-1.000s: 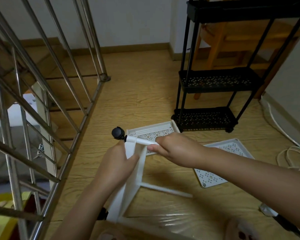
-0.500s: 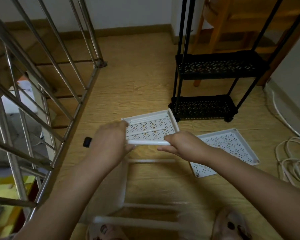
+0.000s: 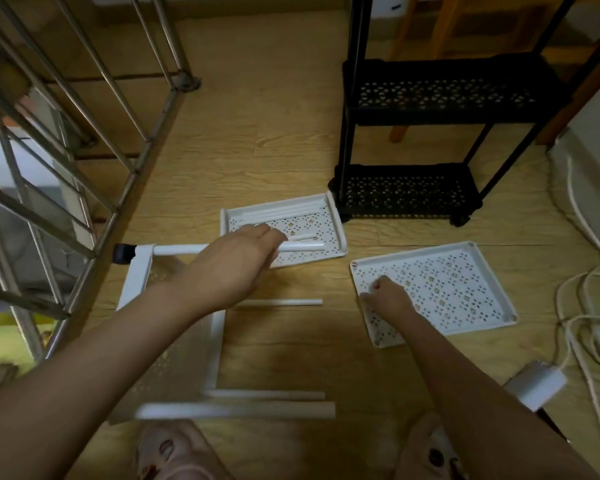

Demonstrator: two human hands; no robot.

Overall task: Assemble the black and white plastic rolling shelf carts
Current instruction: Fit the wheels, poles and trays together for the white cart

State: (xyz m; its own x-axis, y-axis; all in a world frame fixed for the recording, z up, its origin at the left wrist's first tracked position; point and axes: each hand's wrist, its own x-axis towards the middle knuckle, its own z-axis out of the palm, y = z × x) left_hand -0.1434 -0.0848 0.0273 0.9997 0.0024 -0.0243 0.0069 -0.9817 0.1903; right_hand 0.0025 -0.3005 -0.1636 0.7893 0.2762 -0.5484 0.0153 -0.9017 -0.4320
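Note:
A white shelf lies on its side on the floor, a black wheel at its far corner and several white poles pointing right from it. My left hand is closed over the far pole. My right hand pinches the near left edge of a loose white tray lying flat on the floor. A second white tray beyond my left hand holds a few loose white poles. The assembled black cart stands at the back right.
A steel stair railing runs along the left. White cables and a white power adapter lie at the right. A wooden chair stands behind the black cart. My slippers are at the bottom edge.
The white shelf frame has been laid down on its side. My right hand left the pole and moved right onto the loose white tray. My left hand shifted right along the far pole.

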